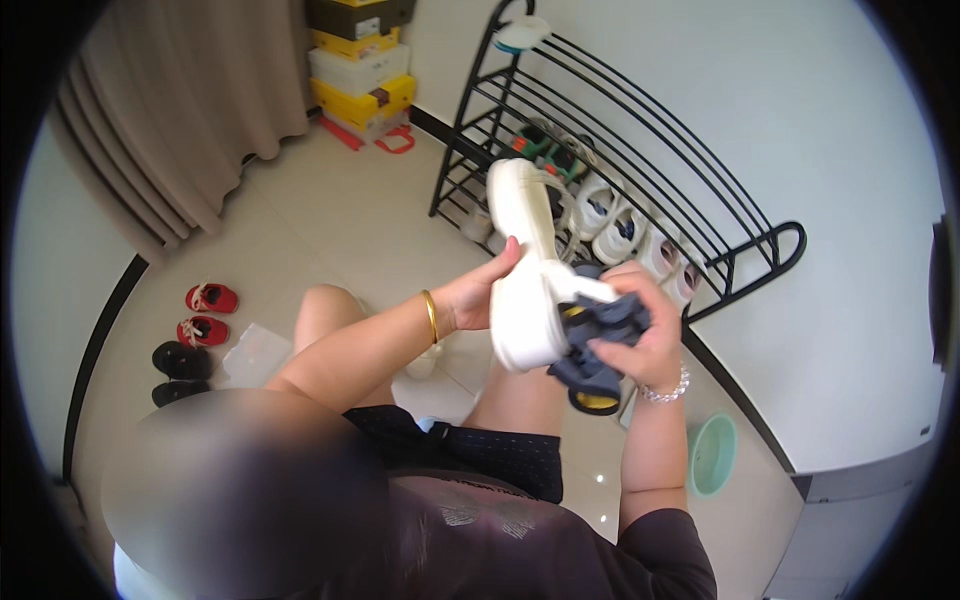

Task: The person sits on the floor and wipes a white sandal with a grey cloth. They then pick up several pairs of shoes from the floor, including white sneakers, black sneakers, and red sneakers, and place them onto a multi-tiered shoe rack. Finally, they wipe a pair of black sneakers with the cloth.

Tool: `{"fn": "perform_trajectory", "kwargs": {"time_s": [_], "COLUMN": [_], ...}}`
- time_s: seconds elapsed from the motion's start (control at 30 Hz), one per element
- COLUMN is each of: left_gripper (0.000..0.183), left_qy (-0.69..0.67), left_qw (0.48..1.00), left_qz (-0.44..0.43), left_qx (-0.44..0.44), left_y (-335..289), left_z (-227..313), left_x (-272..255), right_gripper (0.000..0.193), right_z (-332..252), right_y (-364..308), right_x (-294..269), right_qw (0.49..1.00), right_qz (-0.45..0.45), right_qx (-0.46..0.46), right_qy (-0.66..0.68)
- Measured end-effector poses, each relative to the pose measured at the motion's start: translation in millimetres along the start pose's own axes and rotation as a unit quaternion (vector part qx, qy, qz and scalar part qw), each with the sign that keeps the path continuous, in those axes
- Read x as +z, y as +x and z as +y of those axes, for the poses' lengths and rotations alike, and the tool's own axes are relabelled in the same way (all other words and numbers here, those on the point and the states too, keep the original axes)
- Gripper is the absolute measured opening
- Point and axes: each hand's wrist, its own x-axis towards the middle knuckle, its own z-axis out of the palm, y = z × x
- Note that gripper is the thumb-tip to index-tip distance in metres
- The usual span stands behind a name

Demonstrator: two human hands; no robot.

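Observation:
Over my lap, my left hand (483,290) grips a thick white-soled shoe (525,325), its thumb lying along the sole. It looks like a sandal with a white strap, tilted with its sole side turned toward me; whether one or two white shoes are there I cannot tell. My right hand (648,335) is closed round dark blue strappy sandals (588,375) with yellow showing inside. These sandals press against the white shoe, and the white strap reaches toward my right fingers. The palm-side grip of my left hand is partly hidden.
Ahead stands a black metal shoe rack (620,90) holding white shoes (618,235) and green-trimmed shoes (535,138). Shoe boxes (360,95) are stacked beside the curtain (190,110). Red shoes (210,298) and black shoes (180,360) lie at left. A green basin (712,455) sits at right.

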Motion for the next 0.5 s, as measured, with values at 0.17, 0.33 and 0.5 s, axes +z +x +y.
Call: {"fn": "perform_trajectory", "kwargs": {"time_s": [0.17, 0.33, 0.5], "left_gripper": [0.069, 0.068, 0.064], "left_qy": [0.021, 0.037, -0.005], "left_qw": [0.993, 0.991, 0.998], "left_qz": [-0.022, -0.051, 0.053], "left_qx": [0.11, 0.118, 0.015], "left_y": [-48.6, -70.9, -57.8], "left_z": [29.0, 44.2, 11.1], "left_x": [-46.1, -64.7, -109.4], "right_gripper": [0.052, 0.04, 0.036], "right_z": [-27.7, -6.1, 62.5], "right_y": [26.2, 55.1, 68.2], "right_x": [33.1, 52.9, 112.8], "right_qw": [0.99, 0.997, 0.994], "right_qz": [-0.137, 0.043, -0.066], "right_qx": [-0.031, -0.038, -0.065], "right_qy": [0.0, 0.043, -0.06]}}
